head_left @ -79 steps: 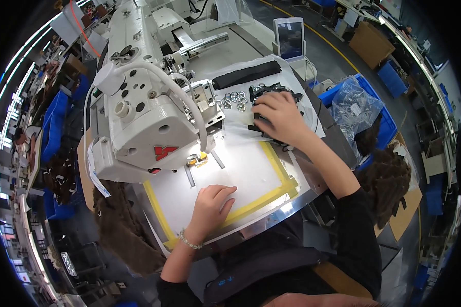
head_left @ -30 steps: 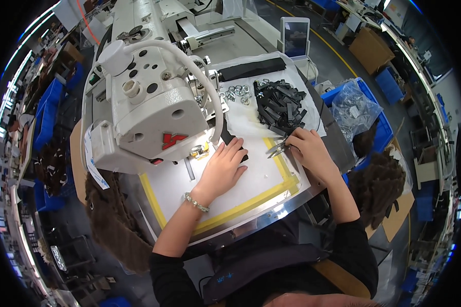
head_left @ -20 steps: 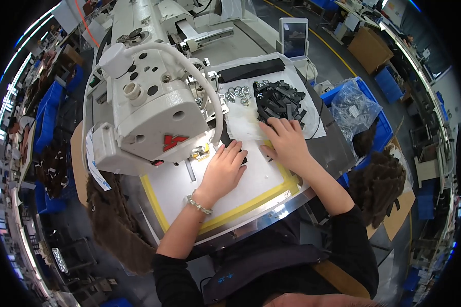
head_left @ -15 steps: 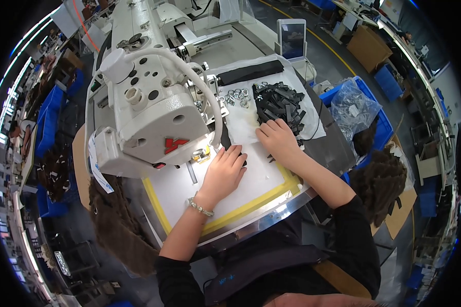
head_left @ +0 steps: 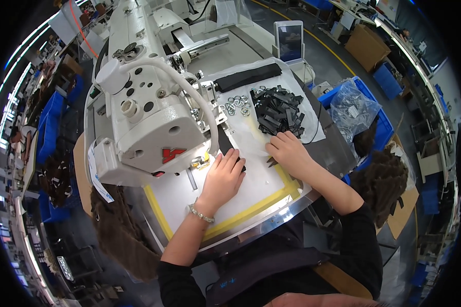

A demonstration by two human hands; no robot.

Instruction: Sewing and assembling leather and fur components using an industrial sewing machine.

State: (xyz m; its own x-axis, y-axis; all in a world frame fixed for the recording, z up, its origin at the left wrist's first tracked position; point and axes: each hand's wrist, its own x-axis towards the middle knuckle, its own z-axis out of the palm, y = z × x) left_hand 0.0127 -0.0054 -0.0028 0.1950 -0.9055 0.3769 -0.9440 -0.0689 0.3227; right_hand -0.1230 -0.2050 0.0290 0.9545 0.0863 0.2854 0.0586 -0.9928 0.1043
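My left hand (head_left: pixel 222 176) lies flat on the white work surface (head_left: pixel 256 197), its fingers stretched out over a black fabric strip (head_left: pixel 225 145). That strip runs from under my fingertips toward the sewing machine head (head_left: pixel 159 128). My right hand (head_left: pixel 292 156) is at the near edge of a pile of short black strap pieces (head_left: pixel 277 108), with its fingers bent together. Whatever may be between those fingertips is hidden. Partly beside my right hand, a small dark pointed tool (head_left: pixel 272 162) rests on the surface.
Several metal rings (head_left: pixel 237 104) lie left of the pile, and a long black fabric piece (head_left: pixel 248 77) behind it. A screen (head_left: pixel 289 41) stands beyond. On the right is a blue bin (head_left: pixel 384 120) with clear plastic; brown plush material (head_left: pixel 120 230) hangs at the left.
My right hand has shifted slightly right and nearer, its fingers more bent. My left hand stays almost in place, and more of the black strip shows beyond its fingertips.
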